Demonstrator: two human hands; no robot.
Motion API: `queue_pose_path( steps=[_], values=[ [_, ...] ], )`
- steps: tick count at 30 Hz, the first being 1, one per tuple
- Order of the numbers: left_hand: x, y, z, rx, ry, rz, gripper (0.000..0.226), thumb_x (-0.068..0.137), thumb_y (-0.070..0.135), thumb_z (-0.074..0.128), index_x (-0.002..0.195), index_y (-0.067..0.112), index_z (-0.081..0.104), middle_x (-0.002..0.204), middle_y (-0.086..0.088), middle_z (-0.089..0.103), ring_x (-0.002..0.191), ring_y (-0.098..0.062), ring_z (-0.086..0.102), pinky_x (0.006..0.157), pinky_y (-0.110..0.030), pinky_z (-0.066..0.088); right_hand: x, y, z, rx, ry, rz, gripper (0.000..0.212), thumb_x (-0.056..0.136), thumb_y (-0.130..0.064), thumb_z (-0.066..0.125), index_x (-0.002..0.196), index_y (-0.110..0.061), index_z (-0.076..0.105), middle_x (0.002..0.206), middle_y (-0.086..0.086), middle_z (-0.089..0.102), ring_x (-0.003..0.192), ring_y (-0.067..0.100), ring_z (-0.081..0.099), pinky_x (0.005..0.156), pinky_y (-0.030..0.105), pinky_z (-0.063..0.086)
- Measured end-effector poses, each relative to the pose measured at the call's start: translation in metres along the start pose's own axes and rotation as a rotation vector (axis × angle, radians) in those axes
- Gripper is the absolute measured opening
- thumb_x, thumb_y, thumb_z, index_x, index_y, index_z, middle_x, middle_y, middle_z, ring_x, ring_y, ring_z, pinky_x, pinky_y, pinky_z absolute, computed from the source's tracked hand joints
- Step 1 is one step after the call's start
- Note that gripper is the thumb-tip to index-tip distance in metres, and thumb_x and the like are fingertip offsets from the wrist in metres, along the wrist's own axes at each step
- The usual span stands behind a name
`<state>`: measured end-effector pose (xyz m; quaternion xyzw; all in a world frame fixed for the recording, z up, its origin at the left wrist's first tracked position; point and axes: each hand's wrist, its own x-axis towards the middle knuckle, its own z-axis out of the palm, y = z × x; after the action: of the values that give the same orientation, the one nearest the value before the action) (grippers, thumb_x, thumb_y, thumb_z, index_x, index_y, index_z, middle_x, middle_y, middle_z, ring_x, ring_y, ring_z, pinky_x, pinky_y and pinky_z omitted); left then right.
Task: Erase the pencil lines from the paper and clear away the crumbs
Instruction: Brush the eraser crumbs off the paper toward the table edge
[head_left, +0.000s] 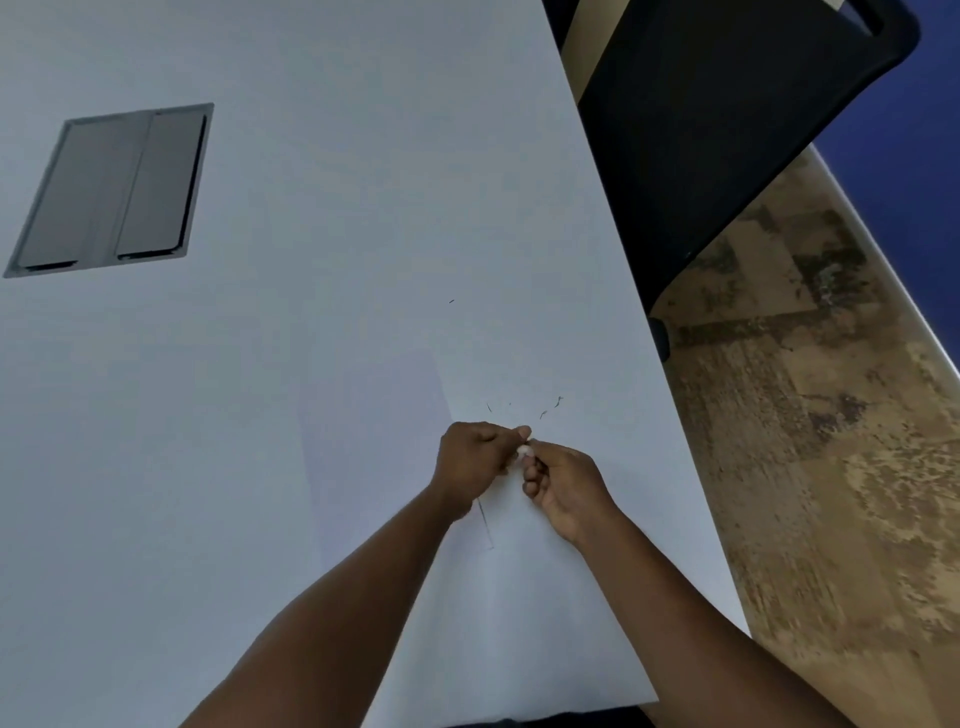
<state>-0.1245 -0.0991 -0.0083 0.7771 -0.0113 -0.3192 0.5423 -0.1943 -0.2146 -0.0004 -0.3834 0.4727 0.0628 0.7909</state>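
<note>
A white sheet of paper (524, 597) lies on the white table (322, 312) in front of me. A faint pencil line (485, 522) shows on it just below my left hand. My left hand (470, 467) and my right hand (563, 480) meet above the paper's far edge, fingers curled. Together they pinch a small white eraser (523, 451), mostly hidden between the fingertips. Dark eraser crumbs (550, 408) lie scattered on the table just beyond the hands, and a lone crumb (451, 301) sits farther away.
A grey metal cable hatch (111, 189) is set into the table at the far left. A black chair (727, 135) stands past the table's right edge, over patterned brown carpet (810, 415).
</note>
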Motion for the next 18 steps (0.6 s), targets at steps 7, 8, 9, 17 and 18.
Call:
queue_pose_path(
  steps=[7,8,9,17,18],
  values=[
    [0.000,-0.007,0.004,0.028,0.140,-0.001,0.024,0.100,0.007,0.058,0.112,0.015,0.077,0.100,0.000,0.077,0.088,-0.016,0.070,0.088,-0.030,0.057,0.011,0.001,-0.001,-0.329,0.095,-0.231,0.015,0.092,-0.012,0.062,0.087,-0.015,0.076,0.071,-0.001,0.068,0.063,0.009,0.058,0.060,0.024,0.049],
    [-0.001,-0.010,0.002,0.133,0.177,0.038,0.031,0.100,0.004,0.054,0.121,0.015,0.074,0.113,-0.001,0.075,0.100,-0.018,0.070,0.094,-0.027,0.053,0.012,0.000,-0.002,-0.371,0.116,-0.280,0.016,0.093,-0.015,0.061,0.087,-0.019,0.076,0.073,-0.002,0.070,0.065,0.008,0.060,0.061,0.024,0.051],
    [-0.004,-0.015,-0.002,0.273,0.227,0.091,0.034,0.099,0.003,0.053,0.126,0.014,0.072,0.123,-0.003,0.071,0.111,-0.020,0.066,0.097,-0.025,0.049,0.013,0.000,-0.003,-0.403,0.133,-0.324,0.016,0.094,-0.018,0.061,0.087,-0.022,0.075,0.075,-0.004,0.071,0.066,0.007,0.062,0.062,0.024,0.054],
    [-0.021,-0.063,-0.043,0.718,0.559,0.059,0.049,0.100,0.013,0.055,0.148,0.007,0.051,0.160,-0.018,0.039,0.148,-0.040,0.033,0.119,-0.053,0.028,0.018,0.007,-0.007,-0.514,0.153,-0.350,0.018,0.088,-0.010,0.062,0.093,-0.025,0.071,0.083,-0.005,0.072,0.073,0.015,0.066,0.073,0.034,0.059],
    [-0.022,-0.067,-0.046,0.723,0.558,0.041,0.049,0.100,0.014,0.054,0.148,0.006,0.050,0.160,-0.019,0.039,0.149,-0.041,0.031,0.120,-0.054,0.026,0.018,0.009,-0.005,-0.534,0.145,-0.354,0.016,0.088,-0.012,0.064,0.093,-0.025,0.071,0.083,-0.007,0.071,0.074,0.014,0.066,0.073,0.033,0.058]
  ],
)
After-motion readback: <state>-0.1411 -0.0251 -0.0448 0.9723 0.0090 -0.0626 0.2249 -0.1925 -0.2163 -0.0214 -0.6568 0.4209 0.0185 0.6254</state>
